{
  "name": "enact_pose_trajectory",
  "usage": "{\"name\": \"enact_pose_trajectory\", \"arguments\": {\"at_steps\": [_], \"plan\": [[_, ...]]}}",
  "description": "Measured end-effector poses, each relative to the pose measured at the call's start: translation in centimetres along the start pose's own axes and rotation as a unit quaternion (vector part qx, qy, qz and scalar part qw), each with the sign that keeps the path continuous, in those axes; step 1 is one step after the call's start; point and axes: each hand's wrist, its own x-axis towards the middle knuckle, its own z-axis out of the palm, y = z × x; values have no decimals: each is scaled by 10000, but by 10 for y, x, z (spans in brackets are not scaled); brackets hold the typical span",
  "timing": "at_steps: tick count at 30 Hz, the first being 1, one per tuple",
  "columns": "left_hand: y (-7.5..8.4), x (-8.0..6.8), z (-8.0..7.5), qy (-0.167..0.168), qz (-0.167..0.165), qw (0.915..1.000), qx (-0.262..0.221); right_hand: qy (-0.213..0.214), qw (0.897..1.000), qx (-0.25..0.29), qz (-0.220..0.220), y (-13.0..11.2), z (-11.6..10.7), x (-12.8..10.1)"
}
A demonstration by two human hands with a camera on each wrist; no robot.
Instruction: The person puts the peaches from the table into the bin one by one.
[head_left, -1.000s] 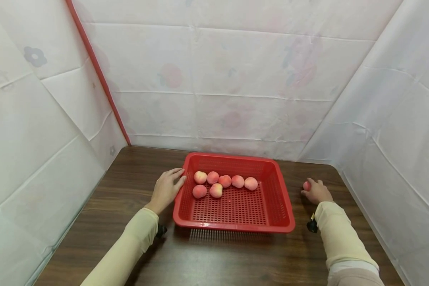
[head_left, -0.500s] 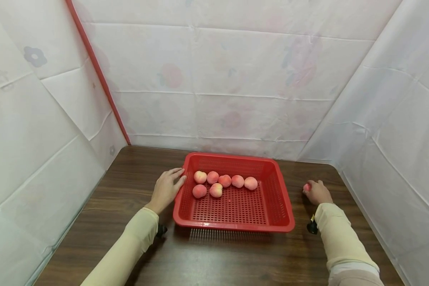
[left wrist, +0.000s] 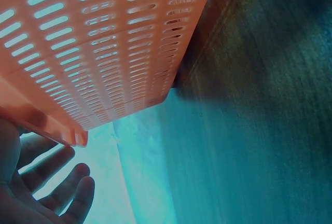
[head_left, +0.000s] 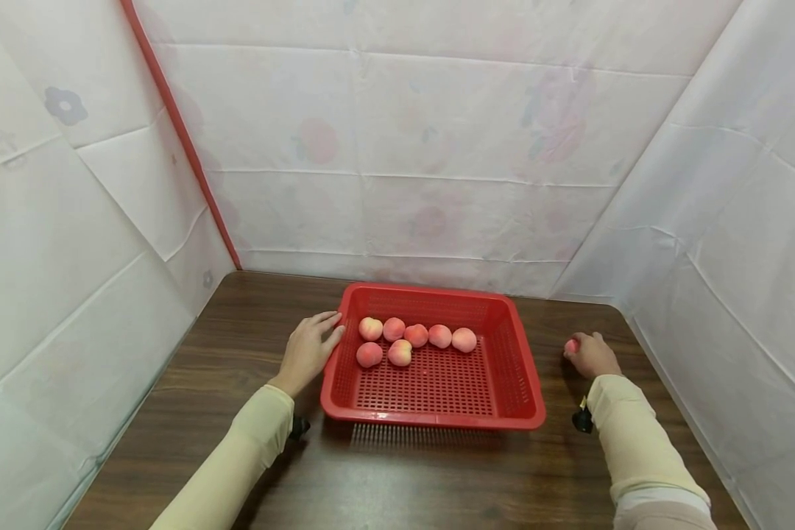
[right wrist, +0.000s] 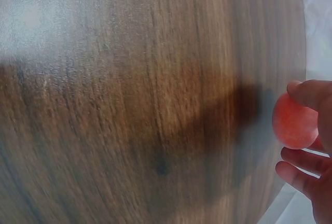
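In the head view a peach [head_left: 572, 346], pink-red, is pinched between the thumb and fingers of my right hand [head_left: 594, 356], near the right end of the table. The right wrist view shows the same peach [right wrist: 291, 123] with fingers curled about it and two others extended below. My left hand [head_left: 307, 355] rests at the left rim of a red plastic basket [head_left: 433, 422], its fingers loosely spread. From the left wrist, the basket's slotted wall [left wrist: 104, 42] stands above the relaxed fingers [left wrist: 67, 185]. Several peaches [head_left: 417, 336] lie in the back half of the basket.
The brown wooden table [head_left: 397, 486] carries everything. White patterned sheeting [head_left: 437, 147] rises behind it and along both sides, with a red strip [head_left: 179, 125] at the back left corner. Dark wrist devices [head_left: 581, 417] hang beside the cuffs.
My right hand has drawn its fingers closer round the peach and shifted slightly right with it. The left hand, the basket and its peaches keep their places.
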Motion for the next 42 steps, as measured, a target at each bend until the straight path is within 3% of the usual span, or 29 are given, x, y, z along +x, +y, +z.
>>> {"name": "enact_pose_trajectory", "arguments": {"at_steps": [21,28,42], "plan": [[2,0,-2,-45,-34,10000,11,637,9968,18,-479,-13,-36,4],[3,0,-3,-30,-33,10000,8,610,9969,74,-486,-26,-51,3],[3,0,-4,-103,-61,9999,-50,714,9927,120,-961,-63,-78,10]]}}
